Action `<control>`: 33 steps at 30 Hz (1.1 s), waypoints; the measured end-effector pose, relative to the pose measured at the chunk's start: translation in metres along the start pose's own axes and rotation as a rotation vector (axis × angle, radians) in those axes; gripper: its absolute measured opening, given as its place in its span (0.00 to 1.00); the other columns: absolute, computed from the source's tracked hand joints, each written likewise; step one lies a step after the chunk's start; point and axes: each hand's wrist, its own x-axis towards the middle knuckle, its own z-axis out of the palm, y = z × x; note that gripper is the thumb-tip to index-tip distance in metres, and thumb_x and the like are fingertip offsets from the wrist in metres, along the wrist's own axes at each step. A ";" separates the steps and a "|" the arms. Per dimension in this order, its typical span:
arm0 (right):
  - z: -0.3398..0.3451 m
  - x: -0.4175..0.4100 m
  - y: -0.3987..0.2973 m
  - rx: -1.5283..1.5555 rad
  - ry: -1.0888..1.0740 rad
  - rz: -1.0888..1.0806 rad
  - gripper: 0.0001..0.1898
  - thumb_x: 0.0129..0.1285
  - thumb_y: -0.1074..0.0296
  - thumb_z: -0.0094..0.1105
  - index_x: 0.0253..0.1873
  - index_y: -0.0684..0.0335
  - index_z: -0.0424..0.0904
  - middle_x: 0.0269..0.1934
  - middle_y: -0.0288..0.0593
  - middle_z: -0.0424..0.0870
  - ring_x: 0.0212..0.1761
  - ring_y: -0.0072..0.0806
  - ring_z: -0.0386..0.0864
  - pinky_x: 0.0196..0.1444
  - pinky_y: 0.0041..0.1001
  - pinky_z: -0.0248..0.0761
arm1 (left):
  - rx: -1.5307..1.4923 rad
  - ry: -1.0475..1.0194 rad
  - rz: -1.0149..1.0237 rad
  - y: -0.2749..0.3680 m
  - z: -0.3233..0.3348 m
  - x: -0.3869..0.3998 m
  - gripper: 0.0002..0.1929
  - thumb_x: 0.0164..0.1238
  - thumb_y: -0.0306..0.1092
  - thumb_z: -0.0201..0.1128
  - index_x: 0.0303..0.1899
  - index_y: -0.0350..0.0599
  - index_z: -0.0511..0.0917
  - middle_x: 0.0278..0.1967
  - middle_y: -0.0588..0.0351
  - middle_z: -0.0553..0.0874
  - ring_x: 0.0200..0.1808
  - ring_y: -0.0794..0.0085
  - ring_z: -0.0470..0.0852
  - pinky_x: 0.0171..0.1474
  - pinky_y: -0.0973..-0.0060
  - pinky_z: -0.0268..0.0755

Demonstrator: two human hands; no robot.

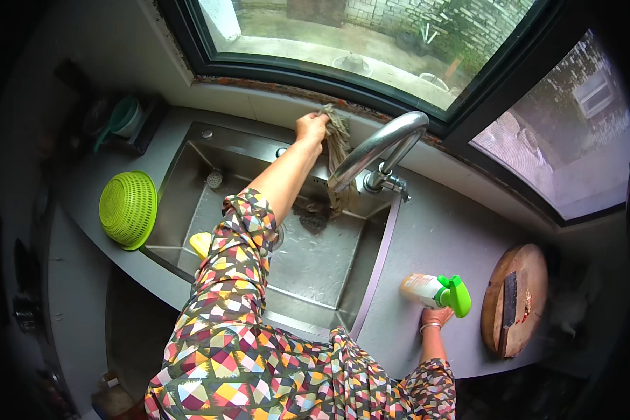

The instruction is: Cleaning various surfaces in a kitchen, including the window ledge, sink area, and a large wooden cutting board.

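Note:
My left hand (pixel 312 129) reaches over the back of the steel sink (pixel 299 268), gripping a wrung, grey-brown cloth (pixel 338 137). The cloth hangs down behind the curved chrome faucet (pixel 354 160) towards the basin. A dark clump (pixel 313 220), too unclear to name, lies on the basin floor below it. On the worktop right of the sink is my right hand (pixel 437 316), with a bracelet at its wrist. A white spray bottle (pixel 422 290) with a green trigger head (pixel 458 297) is right by that hand. The head covers some fingers, so a grip cannot be made out.
An upturned green plastic colander (pixel 127 210) sits left of the sink. Something yellow (pixel 200 244) shows in the basin beside my sleeve. A round wooden chopping board (pixel 525 294) carries a cleaver (pixel 510 299) and red bits. Behind the sink runs a dark window frame (pixel 294 79).

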 end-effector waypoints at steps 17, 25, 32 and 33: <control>-0.028 -0.006 -0.052 -0.125 -0.350 0.307 0.33 0.49 0.52 0.59 0.59 0.60 0.63 0.59 0.49 0.63 0.64 0.43 0.53 0.66 0.39 0.42 | -0.132 0.331 -0.049 0.015 0.026 -0.024 0.09 0.51 0.29 0.61 0.31 0.30 0.77 0.26 0.49 0.82 0.26 0.71 0.79 0.30 0.71 0.71; -0.002 -0.031 -0.021 -0.235 -0.138 0.154 0.33 0.50 0.53 0.58 0.59 0.62 0.61 0.58 0.51 0.63 0.63 0.46 0.53 0.66 0.40 0.42 | -0.146 0.062 -0.114 0.004 0.050 -0.055 0.10 0.46 0.30 0.63 0.30 0.33 0.80 0.26 0.51 0.83 0.26 0.70 0.80 0.32 0.71 0.71; -0.015 -0.033 -0.065 0.016 -0.049 0.134 0.24 0.48 0.58 0.61 0.51 0.59 0.72 0.52 0.44 0.71 0.57 0.40 0.62 0.60 0.36 0.52 | 0.004 -0.026 -0.088 -0.010 0.045 -0.044 0.09 0.48 0.27 0.61 0.31 0.34 0.80 0.28 0.52 0.83 0.29 0.71 0.79 0.34 0.73 0.70; -0.015 -0.031 -0.065 0.035 -0.073 0.154 0.24 0.48 0.61 0.62 0.51 0.63 0.70 0.51 0.47 0.69 0.56 0.42 0.62 0.59 0.35 0.54 | -0.089 -0.019 -0.100 -0.009 0.034 -0.031 0.08 0.48 0.27 0.61 0.31 0.33 0.80 0.28 0.52 0.82 0.29 0.71 0.79 0.34 0.73 0.69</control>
